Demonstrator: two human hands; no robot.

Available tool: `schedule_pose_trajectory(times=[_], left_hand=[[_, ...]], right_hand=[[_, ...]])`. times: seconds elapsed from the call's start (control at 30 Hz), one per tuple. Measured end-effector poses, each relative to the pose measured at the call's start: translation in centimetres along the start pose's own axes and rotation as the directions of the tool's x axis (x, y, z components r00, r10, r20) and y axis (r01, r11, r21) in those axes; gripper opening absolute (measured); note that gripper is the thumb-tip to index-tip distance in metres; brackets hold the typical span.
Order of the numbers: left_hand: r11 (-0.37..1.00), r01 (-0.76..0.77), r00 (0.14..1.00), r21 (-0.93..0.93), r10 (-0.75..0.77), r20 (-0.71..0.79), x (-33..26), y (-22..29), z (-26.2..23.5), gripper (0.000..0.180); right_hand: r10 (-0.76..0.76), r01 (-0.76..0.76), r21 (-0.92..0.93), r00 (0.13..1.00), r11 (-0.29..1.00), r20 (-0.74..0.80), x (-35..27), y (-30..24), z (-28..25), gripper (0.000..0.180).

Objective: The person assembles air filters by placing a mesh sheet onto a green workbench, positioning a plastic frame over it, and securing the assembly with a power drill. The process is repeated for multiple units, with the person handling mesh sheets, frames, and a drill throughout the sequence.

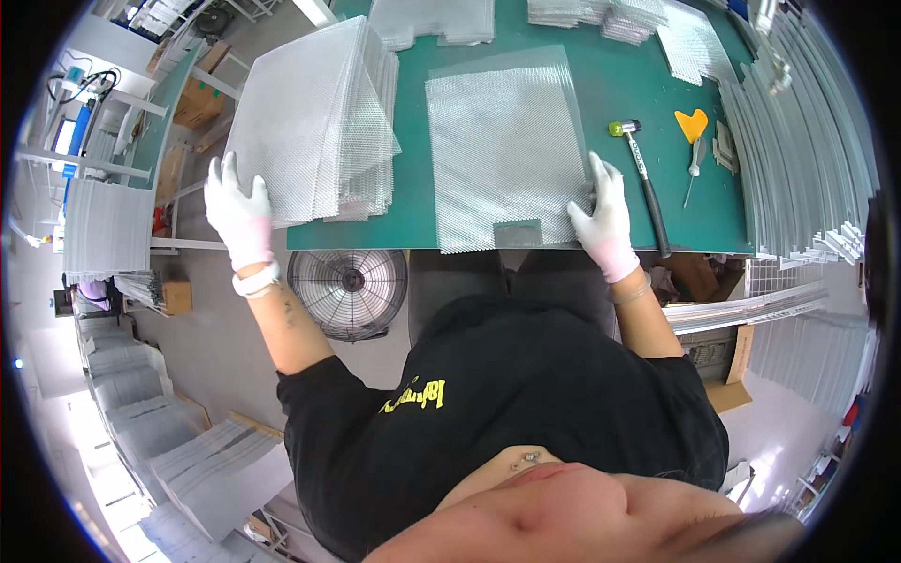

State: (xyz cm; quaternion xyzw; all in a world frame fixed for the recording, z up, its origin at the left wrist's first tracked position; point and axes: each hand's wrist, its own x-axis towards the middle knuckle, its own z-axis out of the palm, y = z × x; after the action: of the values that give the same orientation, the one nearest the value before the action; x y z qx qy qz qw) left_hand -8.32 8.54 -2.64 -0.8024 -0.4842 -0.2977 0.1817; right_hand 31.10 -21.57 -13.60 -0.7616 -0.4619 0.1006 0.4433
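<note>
My left hand, in a white glove with a pinkish cuff, is at the near left corner of a tall stack of silvery mesh sheets. Its fingers are spread, and the thumb lies close to the stack's edge. Another mesh sheet lies flat in front of me, with a small rectangular notch at its near edge. A clear-looking layer shows past its far and right edges. My right hand, gloved likewise, rests by this sheet's near right edge, thumb and fingers apart.
Right of the sheet on the green table lie a mallet, a screwdriver and an orange spatula-like piece. Long metal strips crowd the right side. More mesh pieces sit at the back. A floor fan stands below the front edge.
</note>
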Motion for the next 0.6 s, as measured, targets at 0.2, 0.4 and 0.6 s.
schedule_pose_trajectory(times=[0.2,0.4,0.6], left_hand=[[0.7,-0.269,0.941,-0.662,0.338,-0.025,-7.9,14.2,-4.0,0.054],[-0.171,0.736,0.67,-0.655,0.04,0.742,-12.4,18.5,2.8,0.078],[0.272,0.657,0.744,-0.703,-0.086,0.662,-11.4,21.1,4.1,0.088]], right_hand=[[0.164,-0.209,0.751,0.977,0.626,0.135,1.4,0.9,-2.1,0.07],[0.098,-0.234,0.684,0.968,0.69,0.233,2.1,0.6,-2.9,0.065],[0.095,-0.171,0.421,0.976,0.891,0.196,1.3,0.7,-1.9,0.067]])
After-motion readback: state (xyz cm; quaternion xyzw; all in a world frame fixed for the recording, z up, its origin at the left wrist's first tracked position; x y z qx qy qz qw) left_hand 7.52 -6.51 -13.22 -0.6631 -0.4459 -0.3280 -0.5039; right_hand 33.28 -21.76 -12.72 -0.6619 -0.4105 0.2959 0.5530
